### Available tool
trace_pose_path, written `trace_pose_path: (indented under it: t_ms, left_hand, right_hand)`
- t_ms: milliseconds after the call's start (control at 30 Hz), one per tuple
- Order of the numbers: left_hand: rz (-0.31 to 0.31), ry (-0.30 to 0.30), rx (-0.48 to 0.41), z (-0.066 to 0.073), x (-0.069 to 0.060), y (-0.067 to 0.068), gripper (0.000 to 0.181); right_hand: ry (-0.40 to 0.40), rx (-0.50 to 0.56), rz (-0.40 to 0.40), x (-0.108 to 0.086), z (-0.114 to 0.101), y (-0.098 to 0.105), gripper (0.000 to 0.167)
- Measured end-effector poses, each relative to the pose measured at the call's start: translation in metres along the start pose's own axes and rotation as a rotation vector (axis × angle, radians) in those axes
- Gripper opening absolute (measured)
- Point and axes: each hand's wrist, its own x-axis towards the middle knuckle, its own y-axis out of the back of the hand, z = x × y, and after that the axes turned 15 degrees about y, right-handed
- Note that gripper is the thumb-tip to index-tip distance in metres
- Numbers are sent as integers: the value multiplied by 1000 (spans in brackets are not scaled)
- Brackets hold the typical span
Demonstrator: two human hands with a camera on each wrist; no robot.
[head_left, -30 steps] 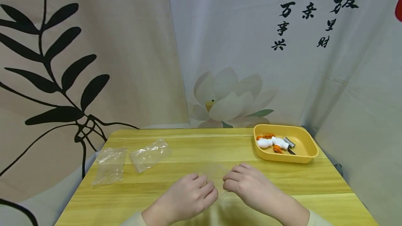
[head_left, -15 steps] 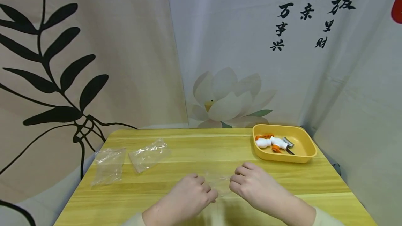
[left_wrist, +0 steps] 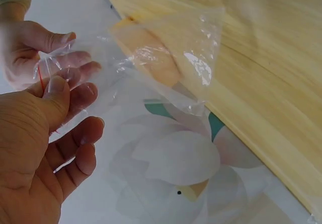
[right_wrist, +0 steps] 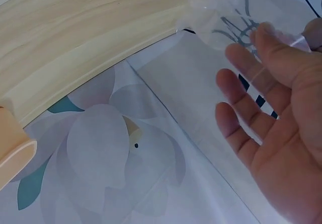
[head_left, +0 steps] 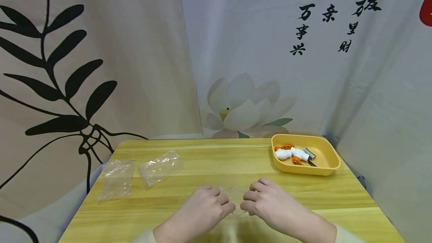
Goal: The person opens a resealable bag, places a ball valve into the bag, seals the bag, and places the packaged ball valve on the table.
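Note:
A clear plastic zip bag is stretched between the two hands, above the near middle of the table. My left hand pinches one side of the bag's top between thumb and index finger. At the other side, my right hand pinches it likewise. The left wrist view shows a red line along the bag's top edge by the left thumb, with the bag body hanging away from the fingers. In the right wrist view the other fingers of the right hand are spread loosely. Nothing is visible inside the bag.
Two more clear plastic bags, one at the far left and one beside it, lie flat on the wooden table. A yellow tray at the back right holds white, orange, grey and black pieces. Printed curtains stand behind.
The hands moved slightly apart, then my right hand came back toward the left. The bag's outline between them now shows more spread out. Tray and loose bags stay put.

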Motion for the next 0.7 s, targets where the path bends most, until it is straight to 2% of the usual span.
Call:
trace_pose_path:
  t_ms: [233,433,700]
  left_hand:
    - [-13,-1,3,0,-2,-1,20]
    - [-45,-11,2,-2,-8,-1,26]
    - [-93,-4,-10,-4,-15,-1,20]
  right_hand:
    - [-7,8,-53,-4,3,-2,17]
    - [-20,10,-17,-5,2,-2,15]
    - [0,24,23,-7,2,-5,15]
